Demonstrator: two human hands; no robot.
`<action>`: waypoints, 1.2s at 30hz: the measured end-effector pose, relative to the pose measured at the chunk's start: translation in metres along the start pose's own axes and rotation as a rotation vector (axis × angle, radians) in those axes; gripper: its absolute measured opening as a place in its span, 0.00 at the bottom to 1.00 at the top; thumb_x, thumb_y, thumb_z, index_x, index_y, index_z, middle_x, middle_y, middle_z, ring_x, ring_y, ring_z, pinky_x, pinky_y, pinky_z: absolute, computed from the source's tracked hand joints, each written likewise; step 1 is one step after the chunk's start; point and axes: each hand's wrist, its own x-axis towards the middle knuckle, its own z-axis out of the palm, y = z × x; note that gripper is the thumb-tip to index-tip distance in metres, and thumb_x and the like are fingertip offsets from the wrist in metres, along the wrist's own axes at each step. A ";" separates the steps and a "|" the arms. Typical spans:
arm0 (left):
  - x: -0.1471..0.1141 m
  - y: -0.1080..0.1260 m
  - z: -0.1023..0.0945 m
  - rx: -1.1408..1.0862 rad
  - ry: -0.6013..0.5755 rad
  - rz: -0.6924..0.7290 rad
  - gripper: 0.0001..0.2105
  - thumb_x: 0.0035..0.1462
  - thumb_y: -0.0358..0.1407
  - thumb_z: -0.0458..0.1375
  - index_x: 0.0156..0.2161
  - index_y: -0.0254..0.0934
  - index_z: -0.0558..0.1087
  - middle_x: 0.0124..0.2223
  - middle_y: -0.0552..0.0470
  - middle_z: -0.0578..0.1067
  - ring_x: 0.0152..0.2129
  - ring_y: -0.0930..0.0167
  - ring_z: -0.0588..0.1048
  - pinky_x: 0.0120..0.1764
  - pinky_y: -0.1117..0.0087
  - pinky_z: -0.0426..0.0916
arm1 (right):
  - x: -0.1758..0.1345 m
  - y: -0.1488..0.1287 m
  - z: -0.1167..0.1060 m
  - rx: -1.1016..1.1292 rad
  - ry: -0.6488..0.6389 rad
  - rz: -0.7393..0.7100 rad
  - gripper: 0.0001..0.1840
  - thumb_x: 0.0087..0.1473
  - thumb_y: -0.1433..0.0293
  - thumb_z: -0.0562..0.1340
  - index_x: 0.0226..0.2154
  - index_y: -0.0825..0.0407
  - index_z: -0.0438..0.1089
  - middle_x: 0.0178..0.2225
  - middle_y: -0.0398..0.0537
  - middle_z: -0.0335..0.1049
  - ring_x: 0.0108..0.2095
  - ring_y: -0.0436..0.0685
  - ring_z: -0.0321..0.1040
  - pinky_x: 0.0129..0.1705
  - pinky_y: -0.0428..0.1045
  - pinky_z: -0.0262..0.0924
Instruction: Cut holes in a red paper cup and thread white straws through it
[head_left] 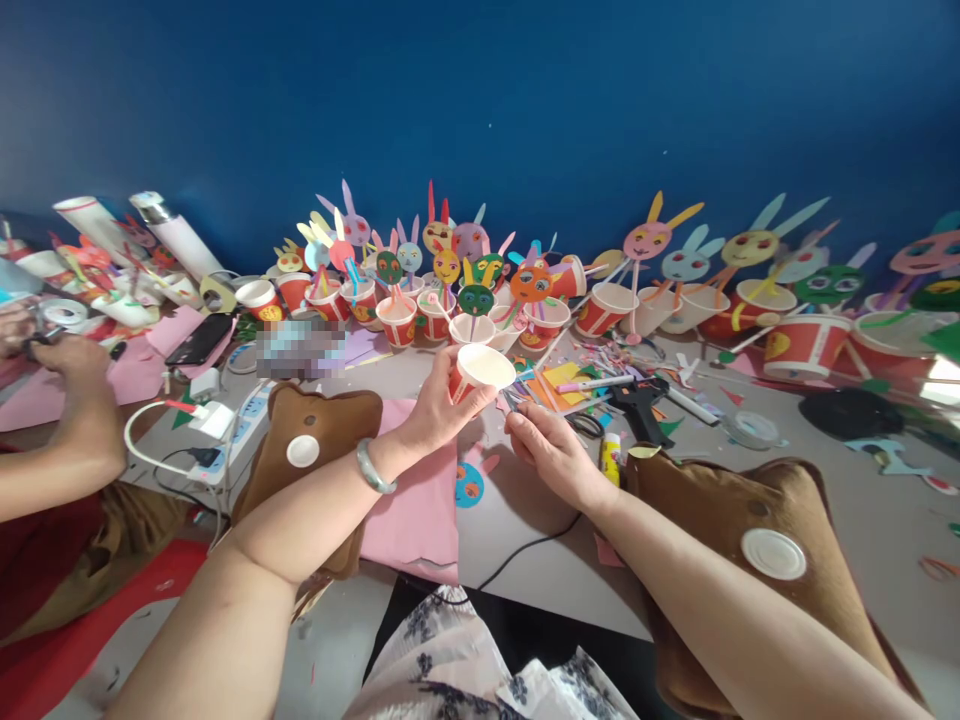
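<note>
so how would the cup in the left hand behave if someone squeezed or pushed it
The cup is probably light, being thin-walled with only pale interior showing. Its side would likely dent under a firm squeeze, as it looks like paper. Stood up and pushed, it might tip, since similar cups behind it narrow toward the base.

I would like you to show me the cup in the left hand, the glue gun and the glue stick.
Cup (484, 366), head view: on its pale inside.
Glue gun (643, 407), head view: on its black body.
Glue stick (610, 458), head view: on its yellow tube.
</note>
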 end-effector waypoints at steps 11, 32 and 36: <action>0.000 -0.003 -0.003 -0.055 -0.003 -0.046 0.25 0.61 0.55 0.58 0.54 0.39 0.64 0.53 0.43 0.72 0.51 0.64 0.73 0.55 0.60 0.68 | -0.001 0.000 0.001 -0.012 0.012 0.010 0.28 0.61 0.41 0.54 0.28 0.48 0.61 0.18 0.38 0.57 0.21 0.50 0.52 0.25 0.49 0.48; 0.004 0.008 -0.001 -0.204 0.102 -0.226 0.17 0.65 0.48 0.52 0.48 0.38 0.71 0.49 0.46 0.77 0.49 0.63 0.75 0.52 0.59 0.72 | -0.011 -0.006 0.003 -0.074 0.016 -0.057 0.27 0.63 0.42 0.52 0.31 0.47 0.62 0.21 0.42 0.59 0.24 0.52 0.54 0.26 0.50 0.50; 0.002 0.011 -0.002 -0.143 0.070 -0.146 0.18 0.64 0.49 0.51 0.50 0.38 0.69 0.52 0.44 0.75 0.51 0.63 0.74 0.55 0.60 0.70 | -0.013 -0.005 0.003 -0.080 0.004 -0.060 0.26 0.64 0.43 0.51 0.31 0.47 0.63 0.22 0.42 0.59 0.24 0.52 0.54 0.27 0.50 0.51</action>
